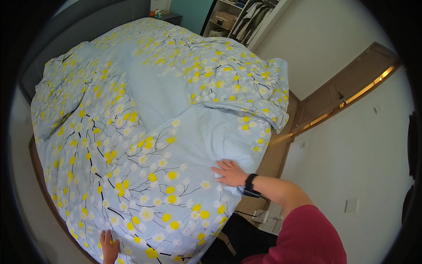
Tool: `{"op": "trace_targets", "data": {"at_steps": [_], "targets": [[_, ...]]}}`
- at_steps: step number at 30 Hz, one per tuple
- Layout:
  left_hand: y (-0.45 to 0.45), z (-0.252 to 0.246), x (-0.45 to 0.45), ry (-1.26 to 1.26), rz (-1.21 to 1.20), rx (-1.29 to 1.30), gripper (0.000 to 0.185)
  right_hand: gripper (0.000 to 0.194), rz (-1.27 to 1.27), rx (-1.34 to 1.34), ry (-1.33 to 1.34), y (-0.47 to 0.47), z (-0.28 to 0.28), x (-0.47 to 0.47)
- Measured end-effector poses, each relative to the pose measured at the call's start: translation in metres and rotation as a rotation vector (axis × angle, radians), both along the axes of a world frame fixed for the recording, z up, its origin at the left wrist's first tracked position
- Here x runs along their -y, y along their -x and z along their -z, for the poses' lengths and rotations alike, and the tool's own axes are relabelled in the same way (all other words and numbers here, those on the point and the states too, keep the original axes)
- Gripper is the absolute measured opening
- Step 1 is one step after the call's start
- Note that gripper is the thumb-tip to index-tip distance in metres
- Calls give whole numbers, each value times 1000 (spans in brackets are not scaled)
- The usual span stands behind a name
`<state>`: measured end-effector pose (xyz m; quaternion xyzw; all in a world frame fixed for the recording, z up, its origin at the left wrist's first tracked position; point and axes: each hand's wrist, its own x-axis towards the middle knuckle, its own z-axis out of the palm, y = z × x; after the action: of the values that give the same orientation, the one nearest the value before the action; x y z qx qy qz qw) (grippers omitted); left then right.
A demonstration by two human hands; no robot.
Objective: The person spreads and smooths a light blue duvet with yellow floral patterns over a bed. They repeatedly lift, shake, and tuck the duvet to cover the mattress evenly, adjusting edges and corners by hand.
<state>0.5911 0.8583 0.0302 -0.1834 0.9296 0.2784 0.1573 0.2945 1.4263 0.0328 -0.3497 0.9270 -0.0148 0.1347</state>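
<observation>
A light blue fitted sheet or cover (145, 171) with yellow and white blossoms and dark twigs spreads over the near part of the bed. On its plain blue part, near the right edge, my right hand (230, 173) rests flat with its fingers apart, a black band on the wrist. Low in the view, at the left, my left hand (109, 247) touches the printed cloth, its fingers apart. A matching quilt (224, 69) lies bunched across the far right, its folded edge over the sheet. More printed fabric (66, 85) lies loosely folded near the headboard.
A grey padded headboard (89, 28) borders the far left. Beyond the bed stand a dark nightstand (172, 18) and an open wardrobe with hanging clothes (255, 19). A wooden door (343, 87) is at the right. A white power socket box (261, 216) with a cable sits beside the bed.
</observation>
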Motion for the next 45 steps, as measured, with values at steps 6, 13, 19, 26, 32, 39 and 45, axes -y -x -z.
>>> {"op": "trace_targets", "data": {"at_steps": [6, 13, 19, 26, 32, 39, 45], "targets": [[24, -33, -8, -243, -250, 25, 34, 46, 389, 421, -288, 31, -42, -177], [89, -69, -99, -322, -312, 58, 32, 54, 1300, 166, 462, 115, -22, -349], [194, -107, -258, -429, -318, 152, 33, 58, 1673, 227, 1079, 232, 36, -445], [314, -51, -419, -173, 293, 174, 95, 40, 1570, 831, 1355, 274, 49, -485], [342, 22, -476, -39, 316, 681, 124, 25, 1336, 929, 1501, 265, -27, -518], [344, 25, -438, -175, 365, 463, 87, 22, 670, 746, 1634, 401, -262, -445], [346, 12, -424, -395, 220, 141, 67, 30, 154, 147, 1450, 571, -340, -309]]}}
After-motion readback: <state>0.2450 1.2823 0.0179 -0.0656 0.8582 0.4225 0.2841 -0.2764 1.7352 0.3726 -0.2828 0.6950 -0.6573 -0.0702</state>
